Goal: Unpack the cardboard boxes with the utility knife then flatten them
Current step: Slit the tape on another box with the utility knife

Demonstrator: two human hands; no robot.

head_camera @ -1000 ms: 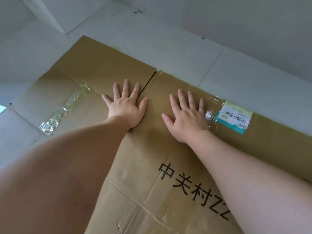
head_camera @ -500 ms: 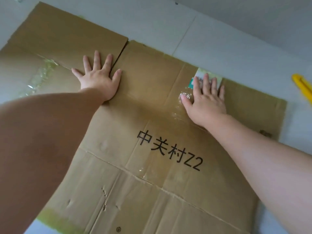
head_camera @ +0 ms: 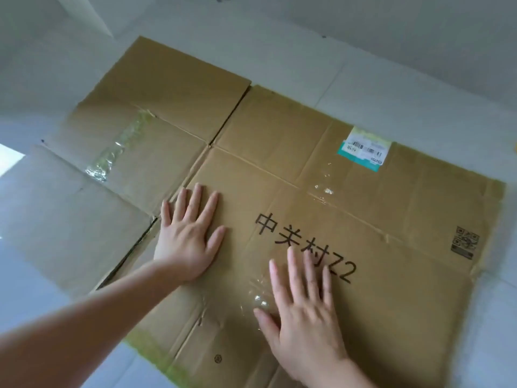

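Note:
A large brown cardboard box [head_camera: 391,219] lies flattened on the pale tiled floor, with black printed characters in its middle. My left hand [head_camera: 190,236] presses flat on its left part with fingers spread, near the cut seam. Lower and to the right, my right hand [head_camera: 305,312] lies flat with straight fingers, partly over the print and a strip of clear tape. A white and teal shipping label [head_camera: 365,149] is stuck near the far edge. A sliver of yellow [head_camera: 515,147] shows at the right frame edge, probably the utility knife.
More flattened cardboard [head_camera: 92,208] with crumpled clear tape [head_camera: 117,147] extends to the left, overlapped by the box. A white wall [head_camera: 391,21] rises behind. Bare floor tiles [head_camera: 419,102] lie beyond the far edge and at the near left.
Both hands have slid back toward me from the far edge to the box's middle and lower part. The right hand left the shipping label. My view has pulled back.

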